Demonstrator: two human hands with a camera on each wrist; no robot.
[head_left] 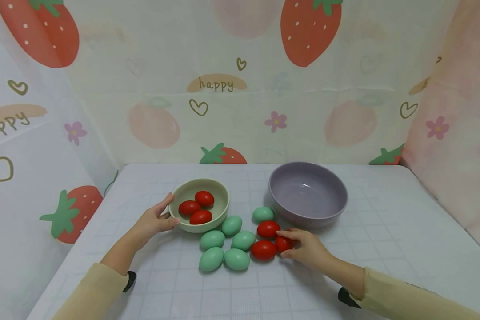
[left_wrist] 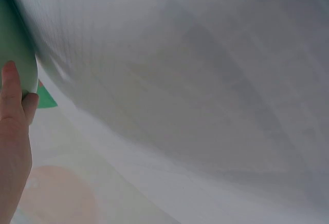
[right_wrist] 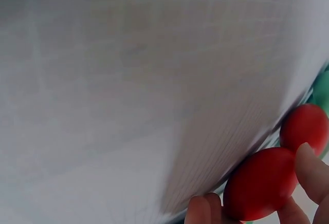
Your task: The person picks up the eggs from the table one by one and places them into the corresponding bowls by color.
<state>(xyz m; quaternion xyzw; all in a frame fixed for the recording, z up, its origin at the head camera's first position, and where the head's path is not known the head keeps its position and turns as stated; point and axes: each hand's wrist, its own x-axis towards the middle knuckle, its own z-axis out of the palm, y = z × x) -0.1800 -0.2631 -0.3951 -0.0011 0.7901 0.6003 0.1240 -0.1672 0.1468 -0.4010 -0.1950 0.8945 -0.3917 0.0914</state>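
My left hand (head_left: 157, 221) rests against the left side of a pale green bowl (head_left: 222, 209), its fingers and thumb touching the outer wall. Inside that bowl lie three red eggs (head_left: 204, 198). On the table, my right hand (head_left: 309, 250) pinches a red egg (head_left: 284, 243) between thumb and fingers; the right wrist view shows the same red egg (right_wrist: 261, 184) between the digits. Two more red eggs (head_left: 263, 250) sit just left of it. Several green eggs (head_left: 237, 259) are grouped in front of the pale green bowl, with another green egg (head_left: 263, 214) near the purple bowl.
A larger purple bowl (head_left: 309, 202) stands behind my right hand with nothing visible inside. The white checked tabletop (head_left: 152, 284) meets a fabric backdrop (head_left: 232, 124) with strawberry prints at the back and sides.
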